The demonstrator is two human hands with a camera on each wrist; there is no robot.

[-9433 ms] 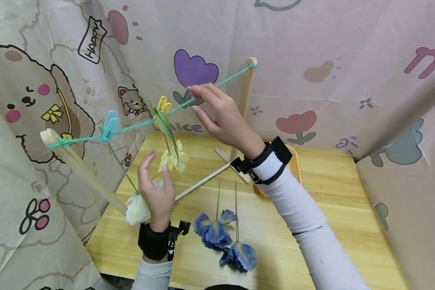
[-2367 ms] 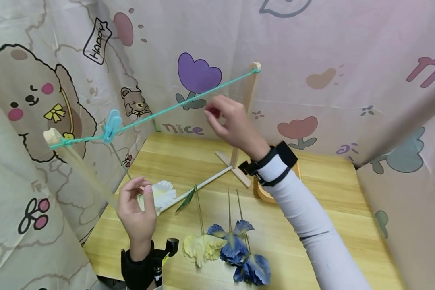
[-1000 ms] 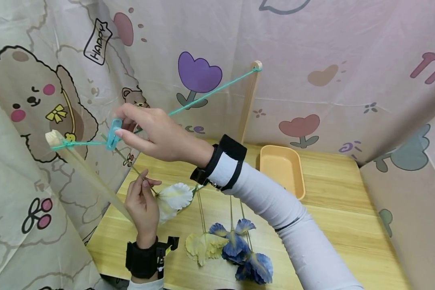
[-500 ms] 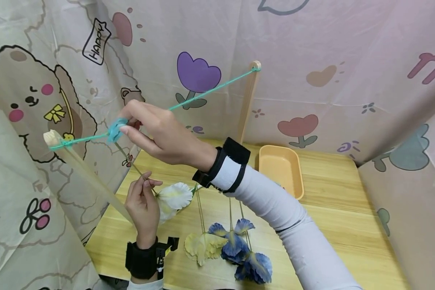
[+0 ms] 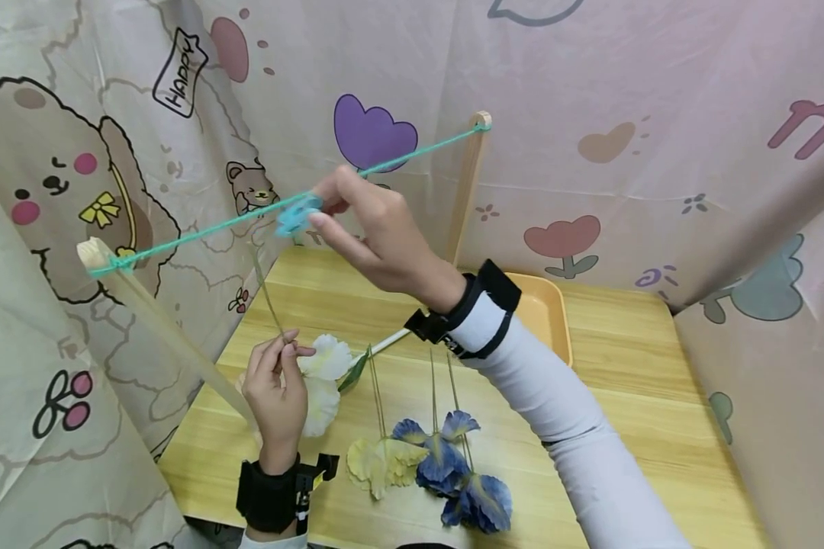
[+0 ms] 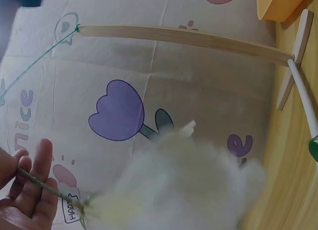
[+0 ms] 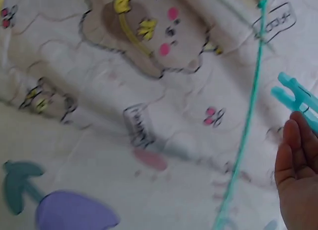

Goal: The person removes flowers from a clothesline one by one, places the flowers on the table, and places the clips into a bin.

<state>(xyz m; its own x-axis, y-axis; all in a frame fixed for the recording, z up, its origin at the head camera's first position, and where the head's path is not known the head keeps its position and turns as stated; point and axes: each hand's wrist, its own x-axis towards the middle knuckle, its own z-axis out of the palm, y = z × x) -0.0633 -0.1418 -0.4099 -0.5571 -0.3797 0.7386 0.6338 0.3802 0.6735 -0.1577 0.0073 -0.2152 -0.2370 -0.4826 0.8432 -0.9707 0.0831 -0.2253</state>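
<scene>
My left hand pinches the stem of a white artificial flower, whose bloom hangs beside the palm. The stem's upper end is free below the green string. My right hand squeezes a blue clothespin between thumb and fingers, close by the string. In the right wrist view the clothespin is apart from the string, its tips spread. The white bloom fills the lower middle of the left wrist view, blurred.
Wooden posts hold the string at both ends. A yellow flower and two blue flowers lie on the table at the front. An orange tray stands behind my right forearm, partly hidden.
Earlier, the yellow flower and a yellow clothespin left the string; the flower now lies on the table. My right hand has taken the blue clothespin off and moved right, freeing the white flower's stem.
</scene>
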